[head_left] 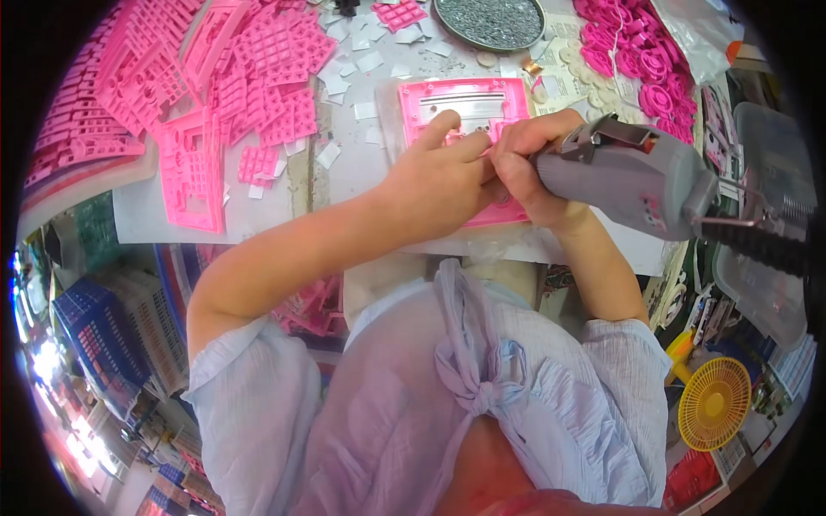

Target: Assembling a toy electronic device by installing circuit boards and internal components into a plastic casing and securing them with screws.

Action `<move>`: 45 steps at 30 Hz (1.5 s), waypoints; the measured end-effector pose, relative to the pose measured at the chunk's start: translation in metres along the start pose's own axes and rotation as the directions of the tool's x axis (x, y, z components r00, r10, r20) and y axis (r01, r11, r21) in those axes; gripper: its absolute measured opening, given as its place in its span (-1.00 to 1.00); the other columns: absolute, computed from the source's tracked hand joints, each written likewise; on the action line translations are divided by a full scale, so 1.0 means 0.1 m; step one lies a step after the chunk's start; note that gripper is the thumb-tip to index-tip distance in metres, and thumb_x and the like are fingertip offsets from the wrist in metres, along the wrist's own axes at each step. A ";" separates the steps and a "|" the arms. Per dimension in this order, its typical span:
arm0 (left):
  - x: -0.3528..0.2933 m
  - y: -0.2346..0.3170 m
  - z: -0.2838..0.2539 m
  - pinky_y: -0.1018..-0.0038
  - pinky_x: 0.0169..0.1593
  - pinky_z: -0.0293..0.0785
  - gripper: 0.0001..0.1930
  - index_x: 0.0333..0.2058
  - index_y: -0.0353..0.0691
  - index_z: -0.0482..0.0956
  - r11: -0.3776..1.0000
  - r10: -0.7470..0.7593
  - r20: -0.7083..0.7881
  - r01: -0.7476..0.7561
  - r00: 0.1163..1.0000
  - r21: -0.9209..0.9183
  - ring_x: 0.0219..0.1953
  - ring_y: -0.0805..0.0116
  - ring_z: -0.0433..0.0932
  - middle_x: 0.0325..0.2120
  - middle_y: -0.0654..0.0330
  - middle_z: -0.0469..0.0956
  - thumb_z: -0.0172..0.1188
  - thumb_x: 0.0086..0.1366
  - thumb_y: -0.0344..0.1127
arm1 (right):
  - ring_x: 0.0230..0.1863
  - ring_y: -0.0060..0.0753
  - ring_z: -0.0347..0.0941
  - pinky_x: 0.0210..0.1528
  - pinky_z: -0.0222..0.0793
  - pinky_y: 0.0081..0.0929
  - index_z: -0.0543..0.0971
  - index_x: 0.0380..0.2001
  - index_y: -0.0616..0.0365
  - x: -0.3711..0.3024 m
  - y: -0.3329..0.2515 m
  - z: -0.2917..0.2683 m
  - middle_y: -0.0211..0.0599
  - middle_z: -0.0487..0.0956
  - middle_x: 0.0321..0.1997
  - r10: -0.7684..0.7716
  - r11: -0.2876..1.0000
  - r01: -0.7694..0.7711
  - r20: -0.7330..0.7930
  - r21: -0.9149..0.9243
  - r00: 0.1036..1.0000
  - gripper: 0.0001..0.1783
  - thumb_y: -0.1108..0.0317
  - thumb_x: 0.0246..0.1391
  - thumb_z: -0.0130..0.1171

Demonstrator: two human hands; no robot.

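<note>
A pink plastic housing (416,96) with a pale inner part and dark strips lies on the worktable in front of me. My right hand (535,163) is wrapped round the front end of a grey electric screwdriver (626,179), which lies sideways with its nose towards the housing. The driver's tip is hidden behind my fingers. Over the housing, my left hand (443,176) is curled with its index finger bent and raised. Its other fingertips come together beside my right hand; anything between them is hidden.
Pink frames and keypad pieces (249,82) are heaped at the left, beside scattered white slips (370,61). A round dish (490,21) of small metal parts stands at the back. Pink round parts (654,69) and cream discs (581,64) lie right; a yellow fan (714,404) stands lower right.
</note>
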State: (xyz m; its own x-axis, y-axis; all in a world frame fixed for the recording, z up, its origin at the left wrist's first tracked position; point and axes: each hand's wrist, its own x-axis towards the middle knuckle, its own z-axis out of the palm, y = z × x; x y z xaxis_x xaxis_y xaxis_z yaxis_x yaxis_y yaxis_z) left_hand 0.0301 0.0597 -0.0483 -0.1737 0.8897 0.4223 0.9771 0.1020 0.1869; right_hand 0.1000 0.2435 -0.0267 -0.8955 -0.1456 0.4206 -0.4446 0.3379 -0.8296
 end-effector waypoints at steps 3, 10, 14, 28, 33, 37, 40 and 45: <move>-0.01 0.02 -0.03 0.11 0.15 0.29 -0.89 -0.34 0.05 0.73 0.997 0.034 0.046 -0.037 0.998 0.074 -0.12 0.42 0.46 -0.37 0.43 0.57 0.26 0.16 -0.23 | -0.52 -0.50 0.35 -0.44 0.37 -0.42 0.35 -0.14 0.18 0.09 0.05 0.02 -0.33 0.42 -0.51 0.018 0.989 -0.017 -0.005 0.146 1.000 -0.72 0.56 0.15 0.21; 0.05 -0.48 -0.20 0.17 0.04 0.41 -0.75 -0.17 -0.01 0.71 0.953 -0.129 -0.002 0.123 0.992 -0.277 -0.06 0.28 0.56 -0.20 0.33 0.62 0.36 0.13 -0.25 | -0.55 -0.63 0.37 -0.54 0.29 -0.56 0.46 -0.02 0.26 0.13 0.05 -0.15 -0.41 0.49 -0.49 0.125 0.747 0.026 -0.179 0.665 0.976 -0.61 0.54 0.06 0.28; 0.05 -1.40 -0.38 0.19 -0.09 0.51 -0.81 -0.27 -0.21 0.68 0.876 -0.467 -0.278 0.482 0.840 -0.016 -0.26 0.06 0.62 -0.34 0.10 0.64 0.29 0.21 -0.25 | -0.53 -0.53 0.41 -0.46 0.40 -0.40 0.36 0.09 0.30 0.32 -0.15 -0.39 -0.35 0.51 -0.44 -0.063 0.626 0.181 -0.183 0.758 0.981 -0.50 0.55 0.08 0.23; 0.46 -1.85 -0.53 0.16 -0.20 0.56 -0.74 -0.40 -0.34 0.65 0.807 -0.590 0.016 0.590 0.807 -0.005 -0.33 0.03 0.65 -0.45 -0.02 0.64 0.32 0.19 -0.20 | -0.26 -0.30 0.51 -0.17 0.44 -0.30 0.37 0.20 0.34 0.34 -0.34 -0.87 -0.13 0.56 -0.27 0.146 0.980 -0.074 -0.410 0.186 0.900 -0.55 0.45 0.26 0.06; 0.09 -1.14 -0.78 0.35 0.04 0.57 -0.71 -0.03 -0.40 0.59 0.288 -0.849 0.021 0.496 0.528 -0.820 -0.15 0.31 0.65 -0.16 0.16 0.67 0.21 0.42 -0.29 | 0.09 -0.22 0.48 0.05 0.49 -0.27 0.36 0.25 0.30 0.12 -0.40 -0.59 -0.02 0.50 0.11 -0.332 0.928 0.098 -0.677 -0.360 0.657 -0.45 0.44 0.21 0.19; -0.13 -0.26 -0.56 0.27 0.05 0.62 -0.76 -0.03 -0.40 0.54 -0.242 -0.726 0.292 0.166 0.622 -0.956 -0.13 0.26 0.67 -0.17 0.11 0.65 0.16 0.44 -0.36 | 0.03 -0.47 0.52 -0.01 0.54 -0.47 0.43 0.19 0.31 0.11 -0.27 -0.01 -0.15 0.55 0.08 0.322 0.881 -0.196 -0.242 0.430 0.915 -0.48 0.45 0.20 0.30; -0.21 0.01 -0.43 0.32 -0.02 0.66 -0.68 0.09 -0.40 0.49 -0.325 -0.664 0.363 0.185 0.654 -0.928 -0.08 0.24 0.68 -0.10 0.05 0.65 0.09 0.48 -0.31 | -0.15 -0.62 0.56 -0.18 0.55 -0.61 0.50 0.09 0.33 0.22 -0.21 0.06 -0.27 0.63 -0.09 0.510 0.671 -0.387 -0.015 0.632 0.860 -0.58 0.46 0.19 0.32; -0.25 0.07 -0.52 0.45 -0.13 0.61 -0.68 0.05 -0.42 0.43 -0.227 -0.739 0.374 0.315 0.560 -0.921 -0.21 0.39 0.66 -0.22 0.09 0.65 0.22 0.40 -0.43 | -0.34 -0.71 0.56 -0.30 0.54 -0.68 0.57 -0.06 0.36 0.28 -0.15 0.04 -0.37 0.66 -0.27 0.515 0.729 -0.506 0.117 0.462 0.849 -0.71 0.47 0.18 0.33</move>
State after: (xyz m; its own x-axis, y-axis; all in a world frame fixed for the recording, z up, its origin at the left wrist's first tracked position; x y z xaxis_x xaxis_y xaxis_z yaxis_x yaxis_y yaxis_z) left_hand 0.0348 0.0148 -0.0118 -0.7734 0.5894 -0.2333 -0.3904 -0.1529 0.9078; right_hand 0.0815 0.2306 -0.0041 -0.9918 -0.0584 -0.1135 0.1194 -0.1094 -0.9868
